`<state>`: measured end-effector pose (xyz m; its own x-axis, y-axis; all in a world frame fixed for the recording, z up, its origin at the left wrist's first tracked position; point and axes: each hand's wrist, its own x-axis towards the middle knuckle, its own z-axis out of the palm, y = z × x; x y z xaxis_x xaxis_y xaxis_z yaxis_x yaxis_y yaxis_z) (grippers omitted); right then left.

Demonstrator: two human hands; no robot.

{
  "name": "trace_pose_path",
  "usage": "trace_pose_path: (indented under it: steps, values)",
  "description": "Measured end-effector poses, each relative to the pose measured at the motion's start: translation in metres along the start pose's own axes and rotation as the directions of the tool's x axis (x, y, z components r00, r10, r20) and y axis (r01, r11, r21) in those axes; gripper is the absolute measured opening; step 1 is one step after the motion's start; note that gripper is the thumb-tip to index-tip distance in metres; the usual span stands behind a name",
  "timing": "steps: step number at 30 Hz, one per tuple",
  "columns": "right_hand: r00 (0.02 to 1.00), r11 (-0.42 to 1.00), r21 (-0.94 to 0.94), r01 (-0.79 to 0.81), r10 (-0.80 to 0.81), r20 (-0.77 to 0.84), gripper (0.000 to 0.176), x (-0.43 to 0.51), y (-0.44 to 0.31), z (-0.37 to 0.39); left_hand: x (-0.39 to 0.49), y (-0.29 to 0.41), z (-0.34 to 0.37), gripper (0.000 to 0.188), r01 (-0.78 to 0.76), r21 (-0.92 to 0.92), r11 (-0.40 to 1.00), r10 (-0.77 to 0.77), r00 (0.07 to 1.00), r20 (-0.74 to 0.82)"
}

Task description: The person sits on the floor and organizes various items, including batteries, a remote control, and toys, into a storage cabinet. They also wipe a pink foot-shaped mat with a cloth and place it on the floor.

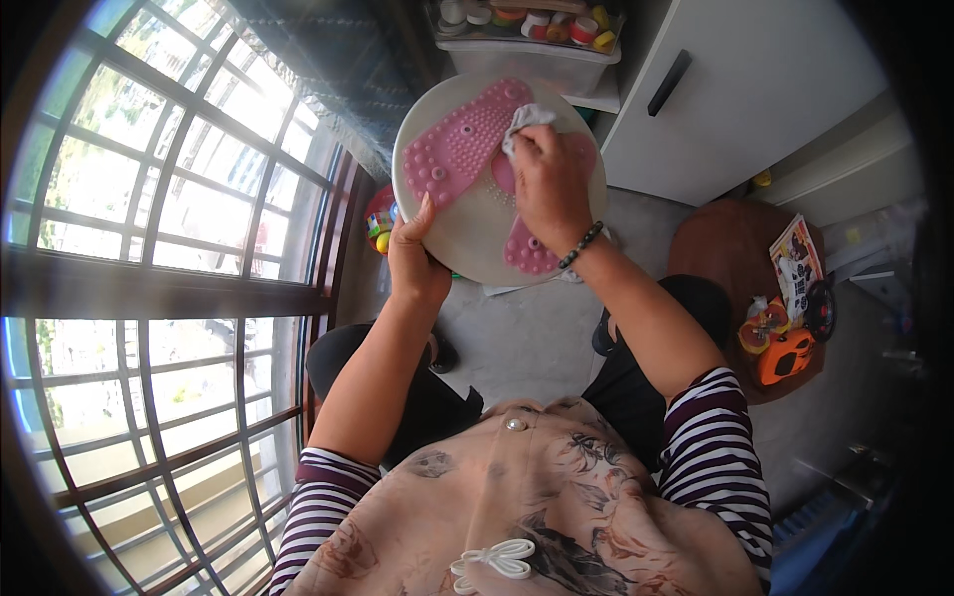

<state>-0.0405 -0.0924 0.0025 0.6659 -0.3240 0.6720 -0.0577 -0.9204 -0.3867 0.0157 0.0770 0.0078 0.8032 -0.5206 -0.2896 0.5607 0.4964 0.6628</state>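
Note:
A round off-white disc with pink studded foot pads is held up in front of me, its studded face towards me. It looks like a waist-twisting board. My left hand grips its lower left rim, thumb on the face and fingers hidden behind. In my right hand is a crumpled white cloth, which lies against the disc's upper right part. That hand and wrist cover part of the right-hand pad and the disc's middle.
Barred windows line the left side. A white cabinet door and a clear plastic box of small containers stand ahead. On the right, a brown stool bears an orange toy car and printed paper. Colourful toys sit left of the disc.

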Motion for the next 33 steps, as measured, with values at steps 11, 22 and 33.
trace_pose_path:
  steps: [11, 22, 33]
  values:
    - [0.956, 0.946, 0.165, 0.279, -0.289, 0.043, 0.036, -0.031, -0.060, -0.016, 0.019, 0.006, -0.016, 0.043, 0.017, -0.166, 0.986, 0.001, 0.994, 0.109]
    - [0.996, 0.993, -0.071, 0.093, -0.092, 0.020, 0.018, 0.019, 0.009, -0.039, 0.008, 0.008, -0.006, 0.052, 0.020, -0.135, 0.991, -0.010, 0.997, 0.076]
    - [0.879, 0.879, 0.196, 0.434, -0.461, 0.122, 0.022, -0.041, -0.070, -0.034, 0.022, 0.021, -0.013, 0.043, -0.038, -0.323, 0.946, 0.061, 0.996, 0.062]
